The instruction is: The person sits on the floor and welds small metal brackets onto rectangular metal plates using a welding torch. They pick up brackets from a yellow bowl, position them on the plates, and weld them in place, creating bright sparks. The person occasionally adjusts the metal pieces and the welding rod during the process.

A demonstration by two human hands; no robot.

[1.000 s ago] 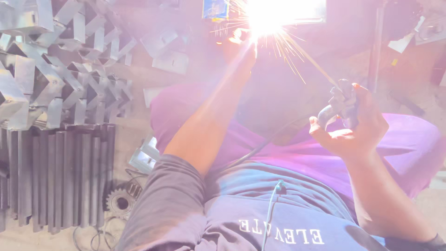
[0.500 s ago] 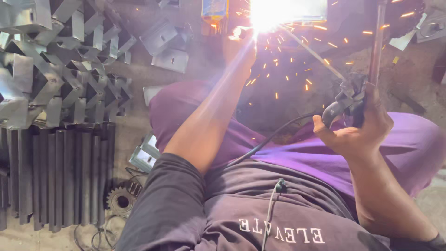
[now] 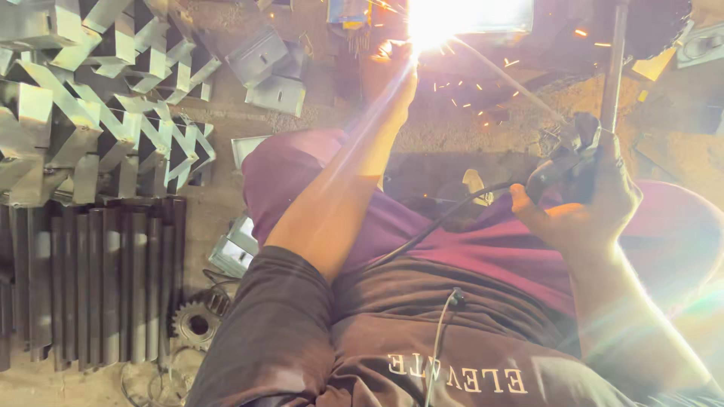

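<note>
My right hand (image 3: 587, 205) is closed around a dark welding electrode holder (image 3: 564, 160). A thin welding rod (image 3: 504, 75) runs from it up and left into a blinding white arc (image 3: 452, 16) at the top edge. A black cable (image 3: 441, 222) trails from the holder across my purple trousers (image 3: 452, 226). My left arm stretches forward, and my left hand (image 3: 388, 71) sits right beside the arc on the metal workpiece. Glare hides its fingers. A few orange sparks fly to the right of the arc.
Stacked angle-iron pieces (image 3: 90, 120) fill the upper left, with a row of dark steel bars (image 3: 98, 279) below them. A gear wheel (image 3: 194, 324) lies near my left elbow. Metal brackets (image 3: 268, 68) and a small box (image 3: 234, 249) lie nearby. An upright rod (image 3: 615, 60) stands behind my right hand.
The white glare that washed over the scene has shrunk to the top edge, and fewer sparks fly. My right hand with the holder has drifted slightly right and down. My left arm stays put.
</note>
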